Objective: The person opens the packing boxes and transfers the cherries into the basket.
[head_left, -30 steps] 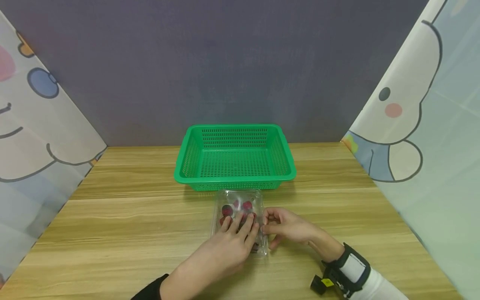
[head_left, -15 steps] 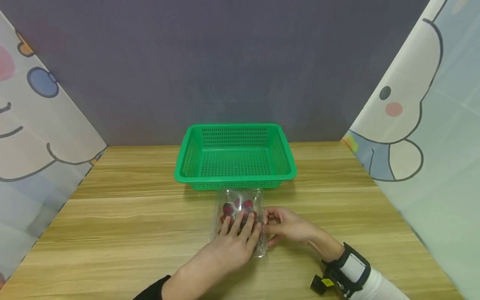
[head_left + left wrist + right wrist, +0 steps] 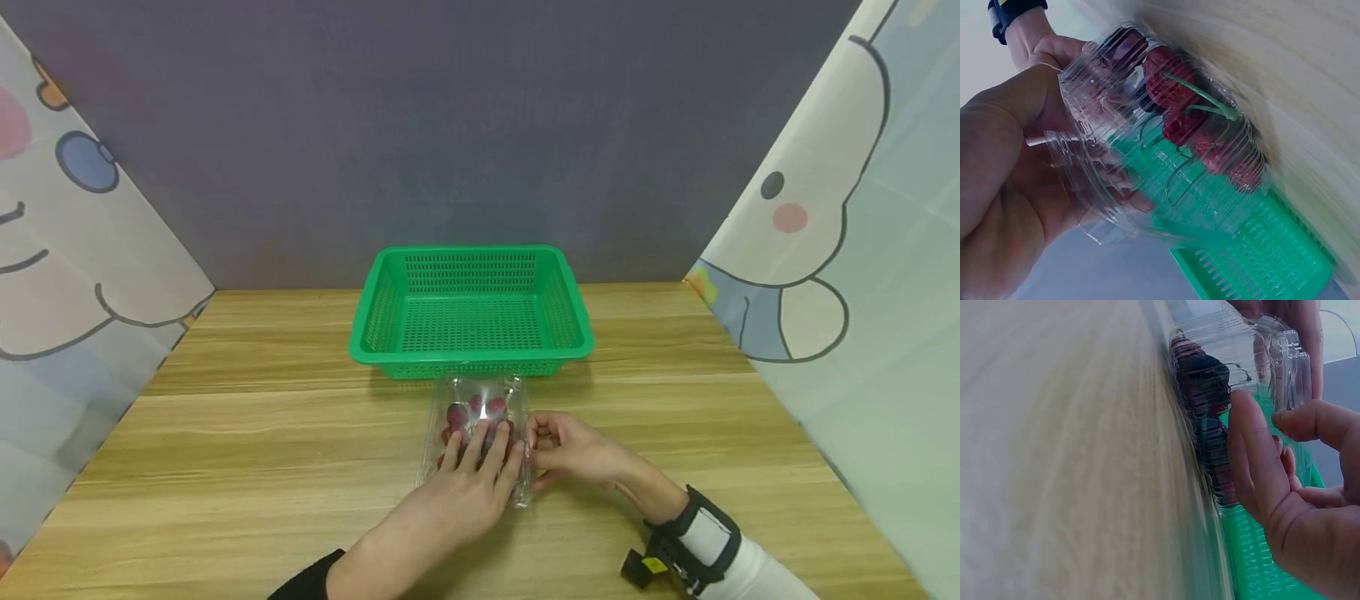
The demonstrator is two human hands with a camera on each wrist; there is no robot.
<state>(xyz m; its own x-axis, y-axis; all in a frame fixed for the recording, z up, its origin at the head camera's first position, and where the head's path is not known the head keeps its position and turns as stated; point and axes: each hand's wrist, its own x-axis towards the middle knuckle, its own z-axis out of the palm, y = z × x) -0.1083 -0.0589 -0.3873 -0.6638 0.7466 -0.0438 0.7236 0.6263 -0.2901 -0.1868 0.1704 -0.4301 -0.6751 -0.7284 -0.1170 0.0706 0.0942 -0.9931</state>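
A clear plastic clamshell box [image 3: 438, 454] of dark red cherries [image 3: 1169, 78] lies on the table just in front of the green basket. Green stems show through its wall in the left wrist view. My left hand [image 3: 461, 492] rests over the lid with spread, fairly straight fingers, hiding part of the fruit. At the box's right edge, my right hand [image 3: 573, 450] has its fingers curled and pinches the rim. Seen from the right wrist, the right thumb [image 3: 1310, 420] is at the lid's rim and the fingers [image 3: 1257, 447] lie against the side wall below it.
The green basket [image 3: 471, 360], with slotted walls and no contents, stands behind the box near the dark back wall [image 3: 465, 142]. Wood-grain table [image 3: 247, 442] extends to both sides. Cartoon-printed panels [image 3: 795, 250] flank it. A black strap device [image 3: 697, 533] is on the right wrist.
My left hand has shifted slightly to the right on the lid, with its fingers a little flatter. The right hand stays at the box's edge, and the basket has not moved.
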